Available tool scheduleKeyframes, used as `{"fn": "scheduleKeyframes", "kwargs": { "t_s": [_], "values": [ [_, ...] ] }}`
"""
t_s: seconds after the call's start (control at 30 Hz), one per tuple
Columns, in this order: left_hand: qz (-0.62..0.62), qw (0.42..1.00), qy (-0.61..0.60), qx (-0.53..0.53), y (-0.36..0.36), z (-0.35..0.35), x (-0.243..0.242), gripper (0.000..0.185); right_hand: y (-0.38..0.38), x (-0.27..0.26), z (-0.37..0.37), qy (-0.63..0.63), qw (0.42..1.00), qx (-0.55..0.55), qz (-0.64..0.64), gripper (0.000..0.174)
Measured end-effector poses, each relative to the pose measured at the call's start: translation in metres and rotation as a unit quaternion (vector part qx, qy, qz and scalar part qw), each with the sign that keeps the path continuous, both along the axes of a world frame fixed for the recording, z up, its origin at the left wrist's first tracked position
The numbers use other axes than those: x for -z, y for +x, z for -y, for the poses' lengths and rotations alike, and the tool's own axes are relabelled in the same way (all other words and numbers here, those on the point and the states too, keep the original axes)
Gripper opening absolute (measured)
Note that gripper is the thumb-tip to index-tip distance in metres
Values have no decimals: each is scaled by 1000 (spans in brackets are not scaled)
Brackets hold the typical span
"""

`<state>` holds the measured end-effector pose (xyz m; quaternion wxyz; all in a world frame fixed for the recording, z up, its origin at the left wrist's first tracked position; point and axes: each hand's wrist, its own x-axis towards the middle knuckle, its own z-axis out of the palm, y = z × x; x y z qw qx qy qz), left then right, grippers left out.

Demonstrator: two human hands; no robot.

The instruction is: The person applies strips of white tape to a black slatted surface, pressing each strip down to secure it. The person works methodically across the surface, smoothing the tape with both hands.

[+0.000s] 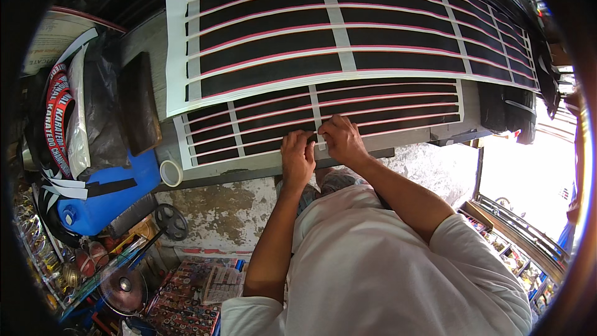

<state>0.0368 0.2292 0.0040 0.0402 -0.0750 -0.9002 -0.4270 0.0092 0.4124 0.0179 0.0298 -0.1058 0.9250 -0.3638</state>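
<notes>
My left hand and my right hand are close together over the near edge of a smaller sheet printed with black bands and thin white and red lines. Both hands have bent fingers, with thumbs and fingertips drawn together around the lower end of a pale cross strip. Whether they pinch the strip or the sheet is hidden by the fingers. Beyond them lies a larger sheet of the same pattern, overlapping the smaller one's far edge. Pale strips cross it too.
Both sheets rest on a grey bench. At left are a tape roll, a dark brown board, a blue plastic jerrycan and red printed ribbon. Black material hangs at right. A fan stands below left.
</notes>
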Motion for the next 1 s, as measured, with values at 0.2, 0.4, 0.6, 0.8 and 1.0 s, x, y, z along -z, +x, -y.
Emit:
{"fn": "scheduleKeyframes", "kwargs": {
  "t_s": [0.2,0.4,0.6,0.8,1.0],
  "values": [
    [2,1000,20,7,-3,3,-2,34,-2,4,-2,23,999,2,39,21],
    [-1,999,35,8,-3,3,0,36,-10,-3,4,62,996,-28,56,25],
    [-4,999,41,1,-1,2,2,37,-13,-13,1,121,990,-42,54,26],
    [-15,999,43,-4,-1,0,3,38,-24,-16,2,131,985,-88,74,20],
    [-7,999,46,6,-2,5,5,37,-19,-24,2,189,972,-136,34,24]
  ]
}}
